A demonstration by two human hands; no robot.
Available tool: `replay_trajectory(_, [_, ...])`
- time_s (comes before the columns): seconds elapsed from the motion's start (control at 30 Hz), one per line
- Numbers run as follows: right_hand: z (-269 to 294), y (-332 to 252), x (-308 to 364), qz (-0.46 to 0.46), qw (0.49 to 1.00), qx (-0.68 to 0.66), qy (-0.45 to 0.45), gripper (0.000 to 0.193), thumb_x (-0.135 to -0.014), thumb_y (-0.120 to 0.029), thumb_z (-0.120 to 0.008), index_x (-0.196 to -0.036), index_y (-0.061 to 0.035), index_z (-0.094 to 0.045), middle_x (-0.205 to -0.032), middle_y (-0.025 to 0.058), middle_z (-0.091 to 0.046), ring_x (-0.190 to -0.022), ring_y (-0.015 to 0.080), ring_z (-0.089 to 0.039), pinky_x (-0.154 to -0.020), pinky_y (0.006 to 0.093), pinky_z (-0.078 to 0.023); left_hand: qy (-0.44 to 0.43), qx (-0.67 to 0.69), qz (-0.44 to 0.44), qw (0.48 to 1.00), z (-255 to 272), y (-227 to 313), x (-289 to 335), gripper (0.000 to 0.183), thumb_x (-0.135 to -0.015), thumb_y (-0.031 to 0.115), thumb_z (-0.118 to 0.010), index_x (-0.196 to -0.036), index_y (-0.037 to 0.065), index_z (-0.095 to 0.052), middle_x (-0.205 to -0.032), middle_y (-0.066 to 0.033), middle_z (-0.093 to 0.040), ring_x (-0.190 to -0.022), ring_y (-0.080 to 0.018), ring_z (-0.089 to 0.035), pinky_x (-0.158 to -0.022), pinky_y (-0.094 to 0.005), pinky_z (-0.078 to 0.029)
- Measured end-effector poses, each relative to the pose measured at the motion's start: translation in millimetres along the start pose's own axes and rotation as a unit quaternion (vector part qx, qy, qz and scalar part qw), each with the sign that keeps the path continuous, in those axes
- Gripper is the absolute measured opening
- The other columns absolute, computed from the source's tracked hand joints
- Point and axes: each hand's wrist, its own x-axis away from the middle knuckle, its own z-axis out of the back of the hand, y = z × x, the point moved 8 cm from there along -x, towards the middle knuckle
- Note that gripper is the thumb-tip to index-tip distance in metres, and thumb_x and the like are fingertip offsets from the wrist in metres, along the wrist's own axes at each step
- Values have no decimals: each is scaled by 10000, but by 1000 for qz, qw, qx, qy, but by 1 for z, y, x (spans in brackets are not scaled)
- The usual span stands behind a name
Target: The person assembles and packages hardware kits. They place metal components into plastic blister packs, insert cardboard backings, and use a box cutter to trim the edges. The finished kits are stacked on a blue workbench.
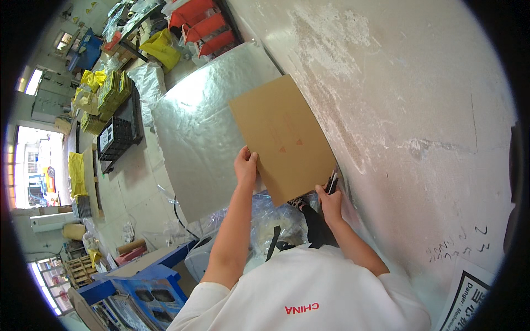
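A flat brown cardboard sheet (281, 138) is held up in front of me, tilted, and overlaps a large silver foil-faced panel (193, 138). My left hand (245, 165) grips the sheet's left edge, thumb on its face. My right hand (330, 203) pinches the sheet's lower right corner next to the wall. A slim dark thing (333, 181) sticks up from that hand; I cannot tell what it is. My white shirt fills the lower part of the view.
A rough whitish wall (419, 110) stands on the right with a paper sign (468, 292) low on it. Crumpled clear plastic wrap (276, 220) lies below my hands. Further left are a black crate (118, 132), yellow bags (161, 48), red bins (204, 25) and a blue box (149, 287).
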Motion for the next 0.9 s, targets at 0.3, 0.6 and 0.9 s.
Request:
replay_trajectory(0.3, [7,-8,1,14,999,32,19,243,-969,-207,-746,-926,-65,-553,-694,21,-650,-550,108,-594,-516,299,-490,41,-502,-339,795,-70,73,21,634,-1013,413,-598,-1592,213,-434,-1688,-119,-332,-1570,-336,-247,-1264,-557,-176])
replay_trajectory(0.6, [-12,-45,35,73,989,124,15,265,-1004,-267,-717,-929,-52,-582,-693,34,-707,-573,112,-623,-580,287,-499,-36,-579,-308,754,-93,58,20,645,-1052,554,-433,-1633,281,-377,-1747,-34,-220,-1626,-306,-99,-1276,-628,-50])
replay_trajectory(0.9, [-93,-107,83,127,991,-5,-45,234,-1046,-224,-662,-973,-91,-484,-750,19,-604,-639,97,-531,-585,256,-430,71,-387,-358,847,0,86,131,514,-974,200,-644,-1476,147,-549,-1647,-117,-391,-1526,-321,-348,-1245,-545,-267])
